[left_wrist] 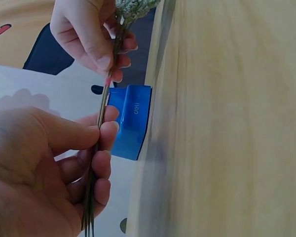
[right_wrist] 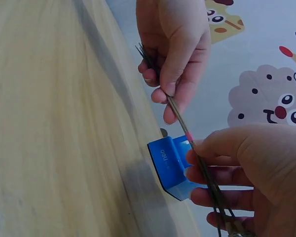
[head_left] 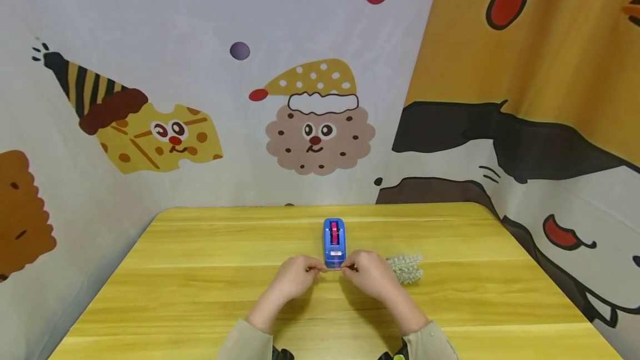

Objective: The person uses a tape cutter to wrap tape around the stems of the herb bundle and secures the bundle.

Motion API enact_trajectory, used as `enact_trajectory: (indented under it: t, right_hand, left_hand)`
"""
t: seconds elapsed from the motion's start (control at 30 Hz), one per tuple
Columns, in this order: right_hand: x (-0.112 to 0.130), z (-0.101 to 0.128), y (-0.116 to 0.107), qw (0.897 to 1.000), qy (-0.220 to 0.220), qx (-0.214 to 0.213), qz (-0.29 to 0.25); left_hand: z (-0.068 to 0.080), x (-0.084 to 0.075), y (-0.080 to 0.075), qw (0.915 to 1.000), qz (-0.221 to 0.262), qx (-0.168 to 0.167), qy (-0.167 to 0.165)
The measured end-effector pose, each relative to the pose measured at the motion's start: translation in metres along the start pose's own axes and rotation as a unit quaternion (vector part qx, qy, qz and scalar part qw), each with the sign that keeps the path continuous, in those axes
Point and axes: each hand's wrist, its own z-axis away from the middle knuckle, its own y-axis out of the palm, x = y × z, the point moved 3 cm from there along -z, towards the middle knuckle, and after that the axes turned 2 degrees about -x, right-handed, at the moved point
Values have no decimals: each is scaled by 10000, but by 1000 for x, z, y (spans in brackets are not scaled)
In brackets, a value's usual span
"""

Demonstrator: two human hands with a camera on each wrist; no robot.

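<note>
Thin brown stems of a dried flower bunch (head_left: 406, 269) run crosswise between the two hands, its pale fluffy heads out to the right. The left hand (head_left: 295, 278) pinches the stems (left_wrist: 102, 101) toward their cut ends, thumb against fingertips. Closer to the heads, the right hand (head_left: 371, 274) grips the same stems between thumb and fingers. A small band of pink tape (right_wrist: 189, 136) circles the stems in the gap between the hands, close to the right fingertips. Just beyond the hands stands a blue tape dispenser (head_left: 334, 257) carrying a pink roll (head_left: 334, 232).
Everything is at a light wooden table (head_left: 200, 276), whose far edge meets a hanging cloth (head_left: 200, 15) printed with cartoon food faces. More of that cloth hangs along the right side. Beige sleeves (head_left: 250, 340) cover the forearms.
</note>
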Motion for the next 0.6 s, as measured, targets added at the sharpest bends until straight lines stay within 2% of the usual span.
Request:
enact_trajectory:
  t: [0.6]
  right_hand:
    - [-2,-1,2,9987,-77,-282,411]
  left_hand:
    - [-3,1,2,9952,-497,-842,13]
